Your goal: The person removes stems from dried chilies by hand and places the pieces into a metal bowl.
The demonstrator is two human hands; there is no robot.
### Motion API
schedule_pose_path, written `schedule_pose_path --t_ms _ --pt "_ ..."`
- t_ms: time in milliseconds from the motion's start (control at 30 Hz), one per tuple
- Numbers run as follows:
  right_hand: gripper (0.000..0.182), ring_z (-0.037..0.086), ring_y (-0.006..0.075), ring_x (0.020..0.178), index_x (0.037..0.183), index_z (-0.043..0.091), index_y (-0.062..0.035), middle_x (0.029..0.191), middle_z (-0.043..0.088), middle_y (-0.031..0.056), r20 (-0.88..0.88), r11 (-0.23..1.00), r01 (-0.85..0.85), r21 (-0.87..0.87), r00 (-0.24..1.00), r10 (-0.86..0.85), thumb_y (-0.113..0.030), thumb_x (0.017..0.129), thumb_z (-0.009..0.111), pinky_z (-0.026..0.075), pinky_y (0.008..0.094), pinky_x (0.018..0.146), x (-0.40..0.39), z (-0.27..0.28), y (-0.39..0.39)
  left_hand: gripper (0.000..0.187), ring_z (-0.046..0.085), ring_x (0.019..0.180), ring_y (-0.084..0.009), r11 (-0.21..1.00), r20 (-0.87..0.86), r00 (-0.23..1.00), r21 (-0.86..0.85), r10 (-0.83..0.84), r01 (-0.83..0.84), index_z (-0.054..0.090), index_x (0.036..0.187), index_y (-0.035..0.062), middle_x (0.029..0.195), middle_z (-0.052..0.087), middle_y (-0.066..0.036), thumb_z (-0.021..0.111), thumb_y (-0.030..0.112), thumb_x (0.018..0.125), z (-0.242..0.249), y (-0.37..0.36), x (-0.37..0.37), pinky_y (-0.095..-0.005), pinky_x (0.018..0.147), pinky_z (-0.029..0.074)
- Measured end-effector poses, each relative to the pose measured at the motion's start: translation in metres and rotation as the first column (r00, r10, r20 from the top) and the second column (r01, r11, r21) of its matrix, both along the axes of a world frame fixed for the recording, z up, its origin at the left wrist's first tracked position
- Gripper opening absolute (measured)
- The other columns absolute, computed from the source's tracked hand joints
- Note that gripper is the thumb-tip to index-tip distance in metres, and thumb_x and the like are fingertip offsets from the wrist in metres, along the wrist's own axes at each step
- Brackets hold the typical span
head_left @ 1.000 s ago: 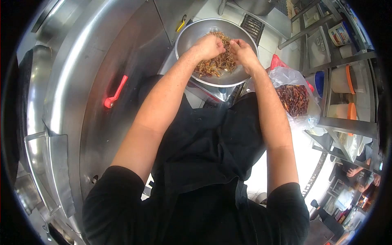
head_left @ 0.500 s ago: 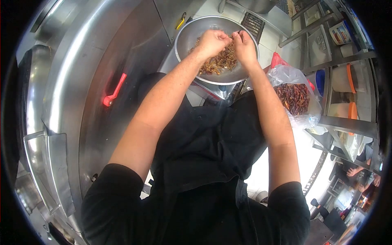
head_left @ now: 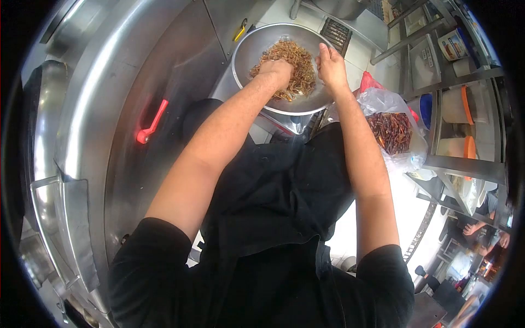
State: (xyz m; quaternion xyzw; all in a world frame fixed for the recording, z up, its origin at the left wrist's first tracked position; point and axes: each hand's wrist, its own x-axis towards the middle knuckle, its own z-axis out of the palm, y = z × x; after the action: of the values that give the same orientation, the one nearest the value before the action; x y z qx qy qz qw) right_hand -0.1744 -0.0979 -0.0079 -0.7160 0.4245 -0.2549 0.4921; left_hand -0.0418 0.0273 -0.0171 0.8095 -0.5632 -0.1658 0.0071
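A wide metal bowl holds a heap of dried, brownish-yellow shredded pieces. My left hand reaches down into the near left side of this heap, its fingertips hidden from me. At the bowl's right side, my right hand is raised over the inner wall with fingers curled and thumb up. Anything pinched in it is too small to make out. To the right of my right forearm, an open clear plastic bag contains dark red dried chillies.
A steel counter front with a red lever handle runs along my left. On the right stands a metal shelf with tubs, one with an orange lid. A floor drain grate lies beyond the bowl. Another person's arm shows far right.
My hands were together above the bowl and have parted. The left dropped into the heap, while the right shifted slightly right and down.
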Motion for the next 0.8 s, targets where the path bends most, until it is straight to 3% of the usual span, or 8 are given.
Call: schedule_pose_path --t_ms 100,233,333,400,533,633,733,800 --pt "0.039 0.062 0.0198 0.068 0.102 0.067 0.0002 0.078 0.069 0.0101 -0.071 0.989 -0.137 -0.058 0.989 0.132 -0.037 0.105 0.055 0.049 0.0361 0.069 0.002 -0.002 0.002 0.031 0.068 0.119 -0.0284 0.995 -0.014 1.000 0.097 0.000 0.001 0.075 0.118 0.0095 0.128 0.071 -0.011 0.069 0.012 0.087 0.006 0.004 0.002 -0.0413 0.099 0.055" --pt "0.037 0.067 0.0289 0.079 0.104 0.067 0.0007 0.088 0.071 0.0177 -0.120 0.966 -0.223 -0.132 0.971 0.207 -0.035 0.103 0.057 0.051 0.0406 0.076 0.002 -0.003 0.006 0.032 0.068 0.119 -0.0284 0.992 -0.025 1.000 0.130 0.006 -0.003 0.075 0.118 0.0092 0.128 0.071 -0.012 0.069 0.013 0.088 0.017 0.007 0.000 -0.0411 0.099 0.055" --pt "0.037 0.069 0.0377 0.090 0.106 0.067 0.0005 0.094 0.071 0.0233 -0.143 0.950 -0.231 -0.212 0.969 0.204 -0.035 0.101 0.059 0.051 0.0448 0.083 0.001 -0.009 0.005 0.032 0.068 0.119 -0.0284 1.000 -0.040 0.999 0.016 -0.024 0.024 0.075 0.119 0.0093 0.129 0.070 -0.013 0.069 0.012 0.087 0.018 0.010 -0.004 -0.0412 0.099 0.055" --pt "0.036 0.068 0.0424 0.097 0.106 0.067 0.0002 0.097 0.071 0.0257 -0.164 0.952 -0.218 -0.217 0.969 0.185 -0.035 0.100 0.060 0.051 0.0468 0.087 -0.002 -0.005 0.007 0.032 0.068 0.118 -0.0288 0.997 -0.012 0.998 0.048 -0.054 0.055 0.075 0.118 0.0095 0.129 0.070 -0.013 0.069 0.013 0.087 0.009 0.007 -0.004 -0.0413 0.099 0.056" --pt "0.038 0.068 0.0423 0.097 0.106 0.067 -0.0004 0.098 0.071 0.0262 -0.241 0.939 -0.291 -0.182 0.939 0.244 -0.038 0.099 0.063 0.051 0.0470 0.088 -0.002 0.001 0.009 0.032 0.068 0.119 -0.0294 0.995 -0.004 0.999 0.089 -0.051 0.051 0.075 0.119 0.0102 0.129 0.070 -0.013 0.070 0.017 0.087 0.001 0.003 0.002 -0.0405 0.100 0.055" --pt "0.040 0.068 0.0422 0.098 0.106 0.067 -0.0014 0.099 0.071 0.0264 -0.277 0.928 -0.311 -0.204 0.928 0.250 -0.041 0.099 0.064 0.051 0.0470 0.089 -0.001 0.001 0.013 0.027 0.071 0.109 -0.0306 0.998 -0.087 0.995 -0.022 0.052 -0.054 0.077 0.109 0.0089 0.116 0.074 -0.013 0.074 0.023 0.086 0.005 -0.001 0.012 -0.0403 0.092 0.058" --pt "0.041 0.068 0.0411 0.099 0.106 0.066 -0.0018 0.100 0.071 0.0259 -0.239 0.942 -0.272 -0.199 0.945 0.222 -0.042 0.098 0.066 0.050 0.0465 0.090 0.001 0.000 0.015 0.025 0.073 0.088 -0.0246 0.958 -0.375 0.923 -0.226 0.085 -0.180 0.076 0.098 0.0102 0.094 0.076 -0.011 0.081 0.028 0.082 0.011 -0.004 0.027 -0.0395 0.080 0.057" --pt "0.042 0.069 0.0396 0.100 0.106 0.066 -0.0014 0.101 0.072 0.0252 -0.186 0.963 -0.235 -0.131 0.960 0.209 -0.042 0.098 0.067 0.050 0.0459 0.092 0.003 -0.001 0.016 0.026 0.071 0.082 -0.0197 0.933 -0.501 0.863 -0.277 0.065 -0.231 0.074 0.094 0.0083 0.088 0.075 -0.009 0.082 0.030 0.083 0.013 -0.004 0.025 -0.0367 0.076 0.056"
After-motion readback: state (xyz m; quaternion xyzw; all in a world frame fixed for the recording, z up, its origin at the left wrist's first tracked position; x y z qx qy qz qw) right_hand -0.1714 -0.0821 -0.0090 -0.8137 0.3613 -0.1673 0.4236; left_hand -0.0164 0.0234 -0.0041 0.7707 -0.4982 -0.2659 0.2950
